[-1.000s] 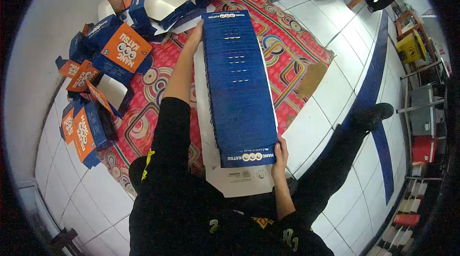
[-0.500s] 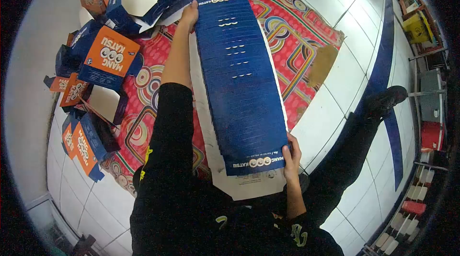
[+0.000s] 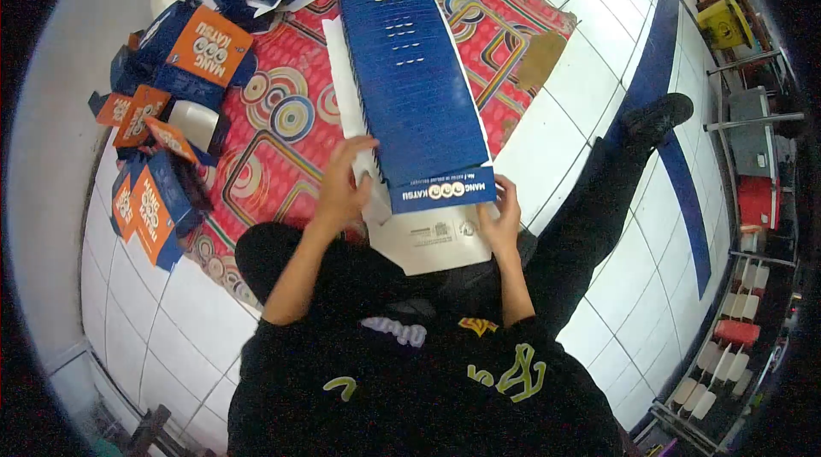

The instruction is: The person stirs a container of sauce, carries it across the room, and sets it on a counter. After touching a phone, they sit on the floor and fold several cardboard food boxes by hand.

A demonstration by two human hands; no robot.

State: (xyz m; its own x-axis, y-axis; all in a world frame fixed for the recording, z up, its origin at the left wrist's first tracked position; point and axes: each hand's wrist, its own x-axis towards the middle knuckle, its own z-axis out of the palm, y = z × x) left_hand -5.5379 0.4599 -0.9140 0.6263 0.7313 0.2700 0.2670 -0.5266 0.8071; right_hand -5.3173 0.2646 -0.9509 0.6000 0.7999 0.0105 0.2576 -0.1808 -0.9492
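A long overlapping row of flattened blue cartons point(image 3: 428, 106), printed with white lettering and round logos, stretches away from my lap. Beneath its near end shows a pale, unprinted-looking board with small print point(image 3: 436, 243). My right hand point(image 3: 503, 222) grips the right corner of the nearest blue carton, thumb on the near side and fingers round the edge. By the row's left edge, my left hand point(image 3: 345, 188) has its fingers curved and apart, close to the white board margin. Whether its fingertips touch the cartons is hard to tell.
Several folded-up blue and orange cartons point(image 3: 205, 55) lie piled at the left by the wall. A red patterned mat point(image 3: 282, 106) covers part of the white tiled floor point(image 3: 581, 192). My outstretched leg point(image 3: 590, 200) is at the right, beside a metal rack point(image 3: 753, 119).
My left hand has come from the far end of the row back to its near left side. The view has shifted, and my right hand stays at the near right corner.
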